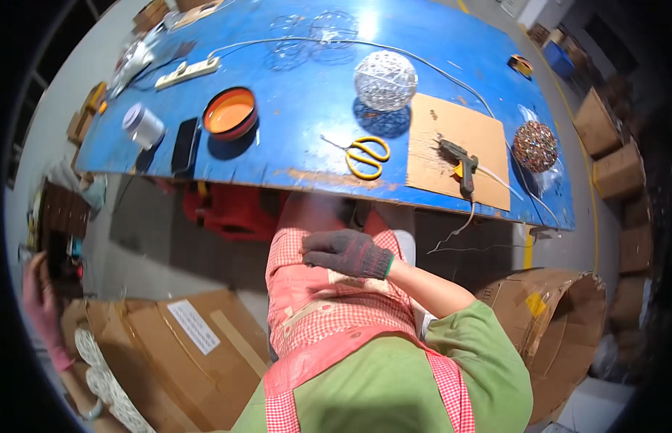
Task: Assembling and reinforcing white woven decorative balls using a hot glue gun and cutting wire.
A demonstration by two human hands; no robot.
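My left hand [44, 303], in a pink glove with bare fingertips, is stretched out at the far left. Its fingers are extended, with no object visible in them. Beside its wrist, white woven wire balls [105, 382] lie along the edge of a cardboard box [170, 346]. Over my lap rests my right hand [347, 254] in a dark grey knitted glove, fingers loosely extended over the red checked apron [343, 310] and seemingly holding nothing. On the blue table [300, 108] are yellow-handled scissors [365, 156], a glue gun [459, 162] on a cardboard sheet [430, 144], and a white wire-wrapped ball [386, 81].
Also on the table are an orange-lined bowl [231, 113], a phone [185, 146], a white bottle [143, 126], a power strip [188, 73], a brown glittery ball [535, 146] and a tape measure [521, 66]. An open carton [538, 332] stands at the right. Cables cross the table.
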